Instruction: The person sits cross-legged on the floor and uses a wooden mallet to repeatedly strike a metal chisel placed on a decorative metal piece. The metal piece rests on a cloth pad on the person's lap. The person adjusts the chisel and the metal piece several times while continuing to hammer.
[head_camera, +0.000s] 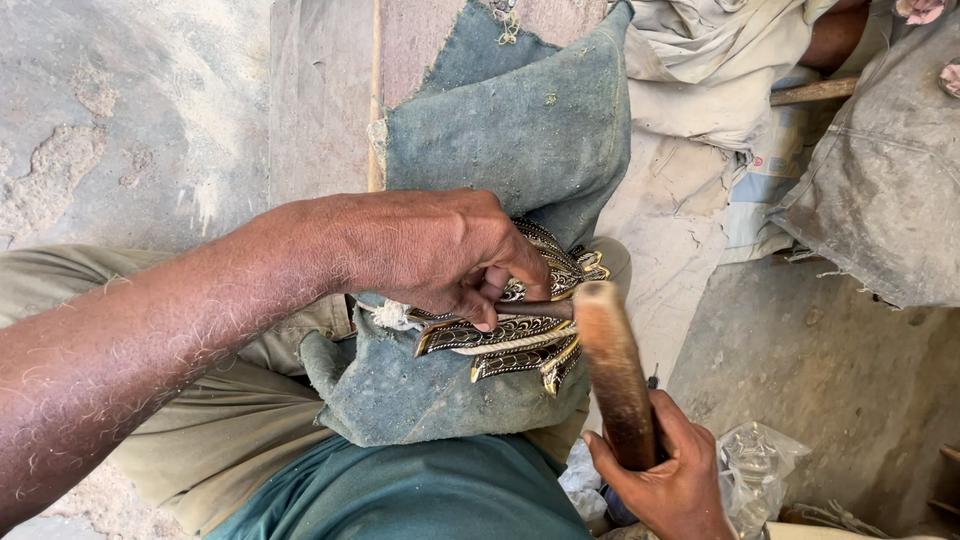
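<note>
My left hand (435, 255) presses down on an ornate brass piece (520, 345) with dark engraved pattern and gold edges, and pinches a thin dark metal tool (540, 308) between thumb and fingers against it. The brass piece lies on a worn blue-grey cloth (500, 130) draped over my lap. My right hand (670, 480), at the lower right, grips a thick wooden handle (612, 365) whose rounded end points up beside the metal tool. What the handle's lower end carries is hidden.
A clear plastic bag (755, 470) lies on the ground by my right hand. Pale cloth and sacks (880, 170) are heaped at the upper right, with another person's arm (835, 35) near the top edge. Dusty concrete ground (130, 110) spreads to the left.
</note>
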